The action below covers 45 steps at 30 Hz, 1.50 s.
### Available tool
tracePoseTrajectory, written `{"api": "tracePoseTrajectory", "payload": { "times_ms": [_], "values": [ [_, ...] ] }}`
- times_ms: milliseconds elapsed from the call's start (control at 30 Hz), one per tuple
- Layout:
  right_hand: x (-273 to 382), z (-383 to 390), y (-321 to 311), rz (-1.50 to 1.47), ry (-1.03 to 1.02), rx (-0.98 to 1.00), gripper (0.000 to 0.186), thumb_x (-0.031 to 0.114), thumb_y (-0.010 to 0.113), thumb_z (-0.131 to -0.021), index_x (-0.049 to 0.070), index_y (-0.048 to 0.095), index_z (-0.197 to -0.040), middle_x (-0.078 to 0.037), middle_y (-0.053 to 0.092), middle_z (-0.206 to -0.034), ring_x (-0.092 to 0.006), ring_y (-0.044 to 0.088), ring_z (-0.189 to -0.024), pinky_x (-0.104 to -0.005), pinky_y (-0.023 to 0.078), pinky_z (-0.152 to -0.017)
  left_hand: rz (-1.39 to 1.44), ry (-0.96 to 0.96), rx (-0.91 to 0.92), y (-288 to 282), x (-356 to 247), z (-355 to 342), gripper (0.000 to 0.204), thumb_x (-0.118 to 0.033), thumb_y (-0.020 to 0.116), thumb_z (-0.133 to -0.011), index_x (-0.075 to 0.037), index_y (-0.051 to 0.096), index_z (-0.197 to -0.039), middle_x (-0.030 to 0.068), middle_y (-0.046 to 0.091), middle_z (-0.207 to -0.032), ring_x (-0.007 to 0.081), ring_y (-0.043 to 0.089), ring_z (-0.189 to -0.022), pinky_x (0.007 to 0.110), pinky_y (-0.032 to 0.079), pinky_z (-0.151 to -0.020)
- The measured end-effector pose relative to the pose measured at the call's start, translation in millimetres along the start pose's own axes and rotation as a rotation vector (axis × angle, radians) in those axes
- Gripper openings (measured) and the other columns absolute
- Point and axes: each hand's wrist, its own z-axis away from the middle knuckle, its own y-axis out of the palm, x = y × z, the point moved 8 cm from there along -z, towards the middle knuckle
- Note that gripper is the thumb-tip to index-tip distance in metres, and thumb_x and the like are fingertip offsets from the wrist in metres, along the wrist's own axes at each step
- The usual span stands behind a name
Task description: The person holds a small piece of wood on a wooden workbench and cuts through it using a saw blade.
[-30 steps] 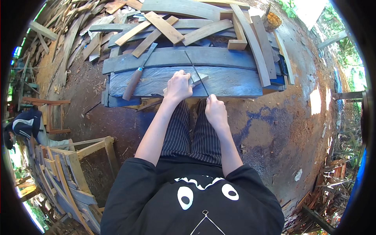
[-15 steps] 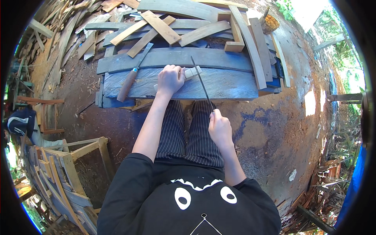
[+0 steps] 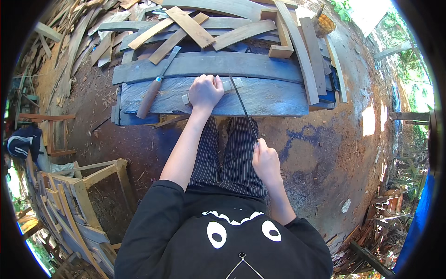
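Observation:
My left hand (image 3: pixel 206 93) is closed over a small pale wooden block (image 3: pixel 231 85), pressing it on the weathered plank top (image 3: pixel 269 96) of the bench. My right hand (image 3: pixel 266 160) grips the near end of a long, thin dark blade (image 3: pixel 242 101), which crosses the block to the right of my left fingers and slants back toward my body; whether it is a saw or a file I cannot tell. A wide-bladed tool with a brown handle (image 3: pixel 148 97) lies on the bench to the left of my left hand.
Loose boards (image 3: pixel 193 27) and an L-shaped wooden piece (image 3: pixel 281 51) lie across the bench's far side. A scrap pile (image 3: pixel 79 39) is at upper left. A person (image 3: pixel 25 144) is at far left, by wooden frames (image 3: pixel 100 197). A cut log (image 3: pixel 325 25) stands behind the bench's right end.
My right hand has moved down toward my body and slightly right, drawing the blade back across the block. My left hand stays on the block, with little movement.

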Motion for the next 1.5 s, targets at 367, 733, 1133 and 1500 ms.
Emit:
{"api": "tracePoseTrajectory", "payload": {
  "times_ms": [367,733,1133,1500],
  "values": [
    [3,4,15,0.004,0.043,0.052,0.015,0.014,0.045,-0.092,0.000,0.049,-0.089,-0.022,0.059,-0.064,-0.0419,0.061,-0.064,-0.0495,0.048,-0.056,-0.031,0.037,-0.027,0,-1,2,0.036,-0.035,0.057,-0.081,-0.006,0.056,-0.060,0.0105,0.058,-0.065,0.0283,0.061,-0.066,0.039,0.050,-0.058],
    [34,-86,33,-0.013,-0.023,-0.020,0.019,0.016,0.042,-0.093,-0.002,0.049,-0.090,-0.026,0.060,-0.069,-0.0451,0.061,-0.069,-0.0523,0.049,-0.061,-0.028,0.127,-0.035,4,-11,0,0.034,-0.032,0.057,-0.081,-0.006,0.057,-0.059,0.0107,0.057,-0.065,0.0279,0.061,-0.067,0.039,0.051,-0.059],
    [27,-70,36,-0.035,0.009,0.001,0.018,0.016,0.042,-0.092,-0.001,0.049,-0.091,-0.027,0.060,-0.071,-0.0453,0.061,-0.071,-0.0528,0.049,-0.062,0.011,0.200,-0.039,3,-12,2,0.030,-0.027,0.057,-0.081,-0.007,0.058,-0.058,0.0097,0.056,-0.065,0.0274,0.061,-0.067,0.039,0.051,-0.058],
    [26,-67,36,0.040,0.064,-0.052,0.021,0.019,0.043,-0.093,0.000,0.050,-0.090,-0.027,0.061,-0.070,-0.0447,0.061,-0.069,-0.0525,0.049,-0.060,-0.056,0.052,0.073,11,-18,15,0.035,-0.036,0.058,-0.079,-0.005,0.064,-0.063,0.0128,0.060,-0.069,0.0290,0.062,-0.070,0.040,0.052,-0.061]
  ]
}}
